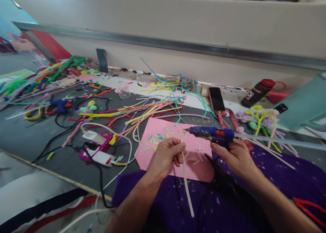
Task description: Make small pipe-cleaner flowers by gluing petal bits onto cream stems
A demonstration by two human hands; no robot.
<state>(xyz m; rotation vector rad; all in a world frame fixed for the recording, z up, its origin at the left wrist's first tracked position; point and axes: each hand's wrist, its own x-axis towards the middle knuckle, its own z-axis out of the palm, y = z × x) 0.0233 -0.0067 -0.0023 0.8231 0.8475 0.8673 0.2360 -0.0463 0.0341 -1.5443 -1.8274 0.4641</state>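
My left hand (pixel 169 155) pinches a cream pipe cleaner (pixel 187 189) near its upper end; the long tail hangs down toward me. In my right hand (pixel 234 155) is a blue hot glue gun (pixel 209 132), its nozzle at the tip of the pipe cleaner. A clear glue stick (pixel 280 141) sticks out of the gun's back. Beneath both hands lies a pink sheet (pixel 150 138) with short cut pieces of green, yellow and pale pink pipe cleaner scattered on it. Black scissors (pixel 216 168) rest by its right edge, partly hidden by my right arm.
A magenta power strip (pixel 102 146) with white plugs and cables sits at the left. Behind are loose pipe cleaners (pixel 147 112), a phone (pixel 216 99), a dark bottle (pixel 258 92) and pipe-cleaner flowers (pixel 262 119). Another blue glue gun (pixel 59 105) lies far left.
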